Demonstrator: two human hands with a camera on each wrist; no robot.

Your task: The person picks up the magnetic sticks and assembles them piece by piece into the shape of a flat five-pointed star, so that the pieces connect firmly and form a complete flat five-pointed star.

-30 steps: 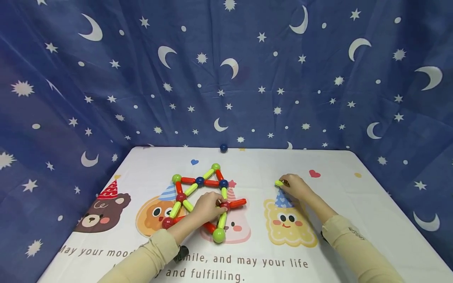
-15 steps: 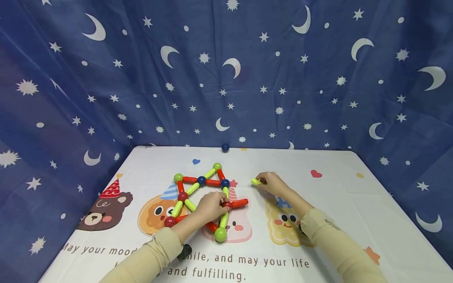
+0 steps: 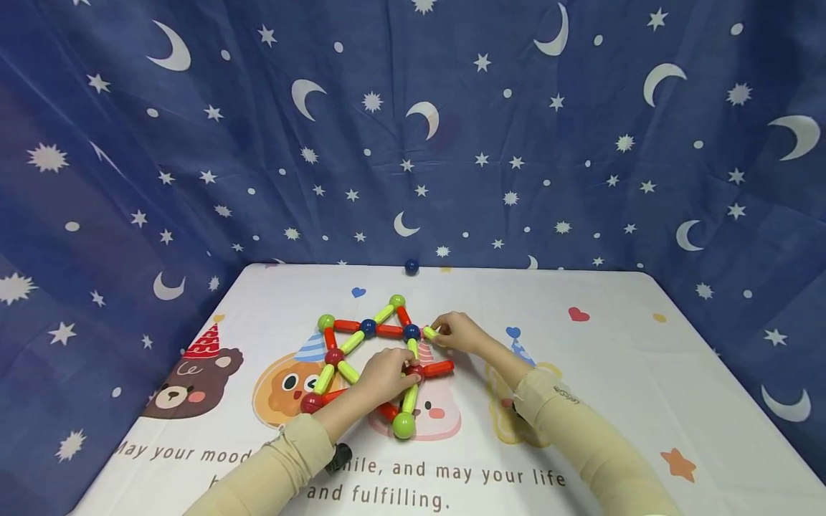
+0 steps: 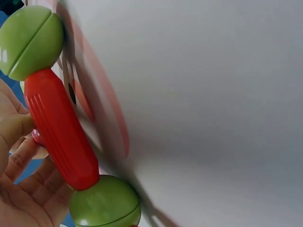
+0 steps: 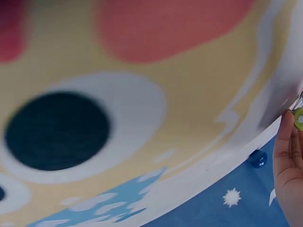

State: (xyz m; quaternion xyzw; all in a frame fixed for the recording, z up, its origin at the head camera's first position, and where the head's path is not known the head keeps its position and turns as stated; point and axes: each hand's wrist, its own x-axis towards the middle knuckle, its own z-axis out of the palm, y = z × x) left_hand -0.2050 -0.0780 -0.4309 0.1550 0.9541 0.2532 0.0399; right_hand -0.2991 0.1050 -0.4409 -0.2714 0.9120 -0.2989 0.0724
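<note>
A flat frame of magnetic rods and balls lies left of centre on the table in the head view. My left hand [image 3: 382,376] pinches the red ball [image 3: 416,373] on its right side, from which a red rod [image 3: 440,368] juts rightward. Between the fingertips of my right hand [image 3: 459,333] is a yellow-green rod [image 3: 430,333], its free end just right of the frame's blue ball [image 3: 411,332]; contact is unclear. The left wrist view shows a red rod [image 4: 61,127] between two green balls, partly covering the left hand. Only the yellow-green rod's end [image 5: 299,119] shows in the right wrist view.
A loose blue ball [image 3: 411,267] sits at the table's back edge, before a blue curtain [image 3: 516,143] with moons and stars. The white tablecloth [image 3: 613,344] carries printed cartoon faces and lettering. A dark object [image 3: 340,457] shows beside the left sleeve.
My right hand has carried the yellow-green rod leftward, from above the printed biscuit to the frame's blue ball. The left hand keeps its hold on the red ball.
</note>
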